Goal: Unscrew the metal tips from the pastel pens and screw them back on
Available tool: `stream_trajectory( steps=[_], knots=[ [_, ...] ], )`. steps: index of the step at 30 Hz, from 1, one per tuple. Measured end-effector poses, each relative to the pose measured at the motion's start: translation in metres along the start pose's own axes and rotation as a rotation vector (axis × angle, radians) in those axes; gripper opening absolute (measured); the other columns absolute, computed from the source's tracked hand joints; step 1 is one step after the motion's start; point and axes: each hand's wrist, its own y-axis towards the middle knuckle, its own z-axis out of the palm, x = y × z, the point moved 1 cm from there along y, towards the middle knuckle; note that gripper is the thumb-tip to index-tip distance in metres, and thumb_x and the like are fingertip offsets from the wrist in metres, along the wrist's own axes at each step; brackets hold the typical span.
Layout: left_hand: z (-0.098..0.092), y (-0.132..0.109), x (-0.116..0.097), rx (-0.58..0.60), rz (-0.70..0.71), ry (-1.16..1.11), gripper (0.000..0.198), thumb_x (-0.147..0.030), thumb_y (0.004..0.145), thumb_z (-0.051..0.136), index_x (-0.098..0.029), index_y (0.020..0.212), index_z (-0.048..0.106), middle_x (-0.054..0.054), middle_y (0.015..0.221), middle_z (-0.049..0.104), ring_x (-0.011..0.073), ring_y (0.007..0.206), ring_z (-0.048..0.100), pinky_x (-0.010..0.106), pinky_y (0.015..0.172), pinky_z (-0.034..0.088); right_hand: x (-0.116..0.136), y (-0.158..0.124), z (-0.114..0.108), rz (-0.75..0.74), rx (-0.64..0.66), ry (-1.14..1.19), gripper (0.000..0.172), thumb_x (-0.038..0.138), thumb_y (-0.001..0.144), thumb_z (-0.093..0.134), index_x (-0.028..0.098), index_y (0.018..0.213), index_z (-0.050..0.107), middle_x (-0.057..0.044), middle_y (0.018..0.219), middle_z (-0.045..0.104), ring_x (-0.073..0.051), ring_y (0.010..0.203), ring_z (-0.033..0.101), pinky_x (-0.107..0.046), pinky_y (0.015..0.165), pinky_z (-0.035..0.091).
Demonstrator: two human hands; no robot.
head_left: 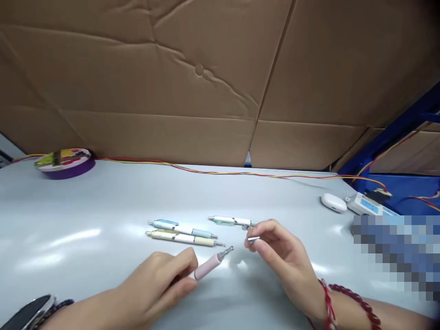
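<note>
My left hand (172,279) is closed around a pink pen (207,267), whose bare front end with a spring points up to the right. Between thumb and fingertips, my right hand (285,256) pinches a small silver metal pen tip (253,239), held apart from the pink pen. Behind them on the table lie a yellow-and-white pen (185,238) and a blue-and-white pen (184,228), side by side, both with bare metal front ends. A green-and-white pen (230,221) lies farther right, its front end partly hidden behind my right hand.
A round purple tin (70,170) stands at the back left of the grey table (103,201). Red and yellow wires (192,170) run along the cardboard wall (165,91). At the right are a white earbud case (333,202) and a power strip (367,204).
</note>
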Motion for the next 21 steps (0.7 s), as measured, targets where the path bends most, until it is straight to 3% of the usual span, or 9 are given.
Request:
stream_trajectory(
  steps=[6, 14, 21],
  knots=[
    [0.0047, 0.0013, 0.0047, 0.108, -0.080, -0.066, 0.047, -0.052, 0.098, 0.013, -0.021, 0.076, 0.041, -0.005, 0.061, 0.051, 0.0123, 0.051, 0.046, 0.020, 0.048, 0.033, -0.0087, -0.0027, 0.0022, 0.063, 0.060, 0.018, 0.006, 0.030, 0.089, 0.058, 0.027, 0.093, 0.061, 0.000, 0.088, 0.061, -0.014, 0.082, 0.059, -0.022, 0.074, 0.048],
    [0.0056, 0.0005, 0.0057, 0.155, -0.064, -0.077, 0.045, -0.052, 0.099, 0.015, -0.022, 0.077, 0.040, -0.005, 0.061, 0.050, 0.0120, 0.051, 0.045, 0.019, 0.049, 0.033, -0.0033, -0.0017, 0.0034, -0.002, 0.200, -0.142, 0.006, 0.024, 0.088, 0.058, 0.024, 0.090, 0.064, -0.001, 0.083, 0.064, -0.014, 0.078, 0.058, -0.024, 0.074, 0.046],
    [0.0029, 0.0038, 0.0043, 0.239, -0.093, -0.044, 0.044, -0.050, 0.099, 0.019, -0.021, 0.074, 0.041, -0.004, 0.061, 0.050, 0.0124, 0.052, 0.045, 0.020, 0.050, 0.031, -0.0073, 0.0013, 0.0038, -0.072, 0.241, -0.189, 0.009, 0.019, 0.086, 0.060, 0.023, 0.092, 0.065, -0.001, 0.085, 0.068, -0.015, 0.078, 0.061, -0.025, 0.073, 0.048]
  ],
)
